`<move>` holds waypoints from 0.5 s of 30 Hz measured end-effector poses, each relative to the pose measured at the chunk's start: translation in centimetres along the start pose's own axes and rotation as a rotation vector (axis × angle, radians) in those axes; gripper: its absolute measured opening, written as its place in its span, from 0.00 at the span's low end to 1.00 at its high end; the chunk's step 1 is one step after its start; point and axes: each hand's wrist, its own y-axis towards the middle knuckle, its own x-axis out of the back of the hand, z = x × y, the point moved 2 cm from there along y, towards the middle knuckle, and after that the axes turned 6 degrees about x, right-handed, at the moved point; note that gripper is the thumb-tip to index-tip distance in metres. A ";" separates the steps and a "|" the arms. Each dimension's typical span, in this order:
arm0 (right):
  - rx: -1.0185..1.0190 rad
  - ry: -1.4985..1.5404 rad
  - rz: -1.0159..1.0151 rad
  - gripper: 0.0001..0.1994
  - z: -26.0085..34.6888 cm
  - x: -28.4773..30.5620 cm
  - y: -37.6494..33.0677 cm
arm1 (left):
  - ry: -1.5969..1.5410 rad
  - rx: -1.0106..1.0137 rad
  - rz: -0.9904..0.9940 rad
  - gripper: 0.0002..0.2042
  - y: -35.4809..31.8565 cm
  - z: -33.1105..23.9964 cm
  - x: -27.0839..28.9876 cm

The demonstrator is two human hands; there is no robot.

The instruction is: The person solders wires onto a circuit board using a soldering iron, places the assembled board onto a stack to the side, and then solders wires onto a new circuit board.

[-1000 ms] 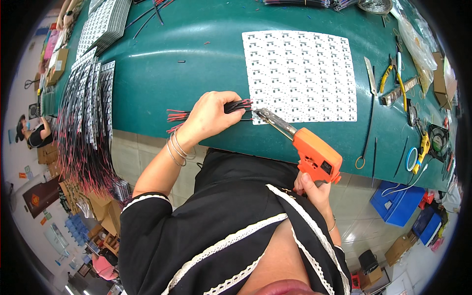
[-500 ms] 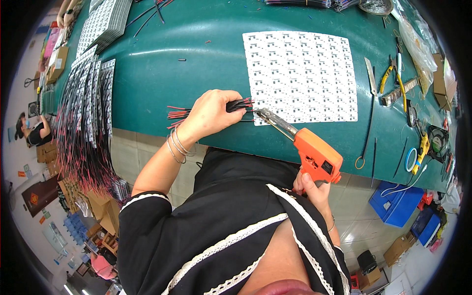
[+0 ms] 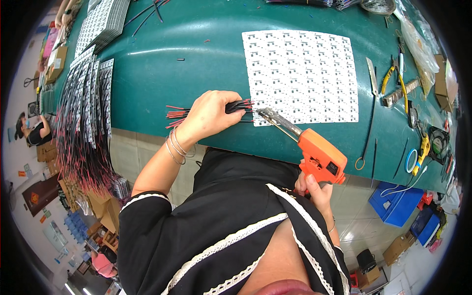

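My left hand (image 3: 212,113) is closed around a bundle of black and red wires (image 3: 238,105), whose ends reach the lower left edge of a white circuit board panel (image 3: 305,78). Loose red ends stick out on the bundle's other side. In my right hand (image 3: 314,189) I grip an orange soldering gun (image 3: 322,156) by its handle. Its metal tip sits at the panel's left edge, close to the wire ends; whether it touches them I cannot tell. The panel lies flat on the green table (image 3: 162,78).
At the left, wired panels (image 3: 88,108) hang over the table edge beside a stack of white panels (image 3: 103,22). To the right lie tweezers (image 3: 371,76), yellow-handled pliers (image 3: 388,78) and a roll of blue tape (image 3: 411,160). A blue bin (image 3: 393,206) stands below.
The soldering gun's body has shifted slightly right and down with my right hand; its tip stays near the same spot. My left hand keeps hold of the wires.
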 end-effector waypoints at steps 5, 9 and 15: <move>-0.037 -0.072 -0.013 0.17 -0.3 0.1 0.0 | -0.025 0.021 0.030 0.09 0.1 -0.2 0.1; -0.009 -0.067 0.060 0.10 -0.5 0.6 0.0 | -0.043 0.030 0.024 0.09 0.1 -0.1 0.0; 0.019 -0.011 0.014 0.12 0.0 0.2 -0.1 | 0.005 0.030 0.040 0.10 0.2 -0.3 0.3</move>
